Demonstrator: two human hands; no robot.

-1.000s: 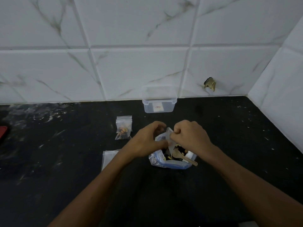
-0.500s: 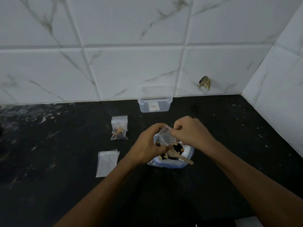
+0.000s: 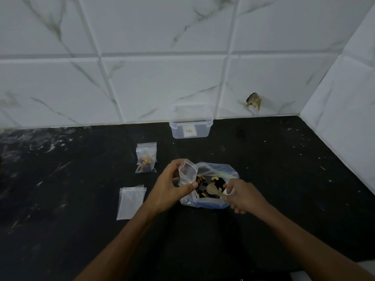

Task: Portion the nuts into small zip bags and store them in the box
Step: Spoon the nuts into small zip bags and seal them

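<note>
A: While checking labels, any legible?
B: Box sticker at the back wall, unreadable.
A: Hands?
B: L hand pinches small zip bag open, upright. R hand grips wooden spoon in nut bag.
A: Beyond?
B: Empty bags left; filled bag farther.

- A black tabletop, flecked with pale specks and smeared with whitish streaks toward its left side.
- A wall of large white marble-look tiles with grey-green veining, rising from the tabletop's far edge.
- A second tiled wall meeting it at the right corner.
- A small ragged brownish hole or chip low in the back wall.
</note>
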